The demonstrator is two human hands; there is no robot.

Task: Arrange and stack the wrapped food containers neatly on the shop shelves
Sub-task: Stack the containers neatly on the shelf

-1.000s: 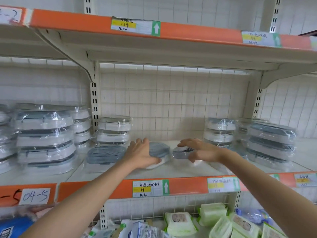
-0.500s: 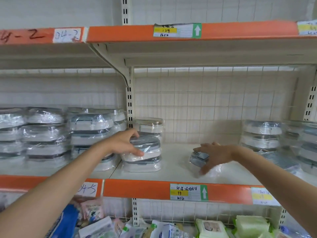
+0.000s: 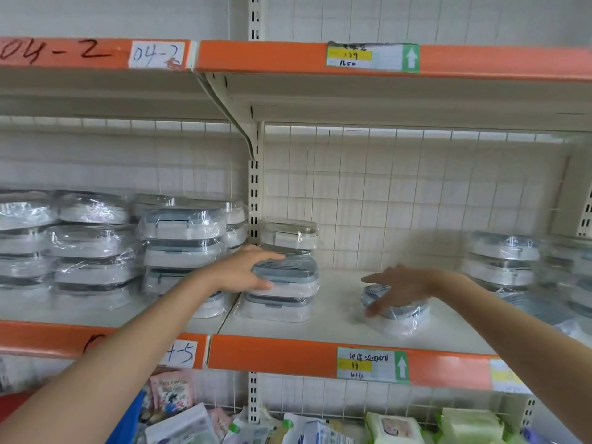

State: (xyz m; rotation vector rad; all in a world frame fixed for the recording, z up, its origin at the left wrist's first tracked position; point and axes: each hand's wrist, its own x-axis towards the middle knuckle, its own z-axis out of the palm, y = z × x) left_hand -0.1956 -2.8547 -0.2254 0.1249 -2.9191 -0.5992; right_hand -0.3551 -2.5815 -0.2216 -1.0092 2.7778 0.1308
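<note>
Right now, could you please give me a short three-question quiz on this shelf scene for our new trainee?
1. True or false: the left hand rests on the top container of a two-high stack.
2. What is the right hand over? A) a price label B) a lone wrapped container C) a wipes pack
3. Fill in: the green arrow on the price label points ____.

Key: 1 true; 2 B; 3 up.
</note>
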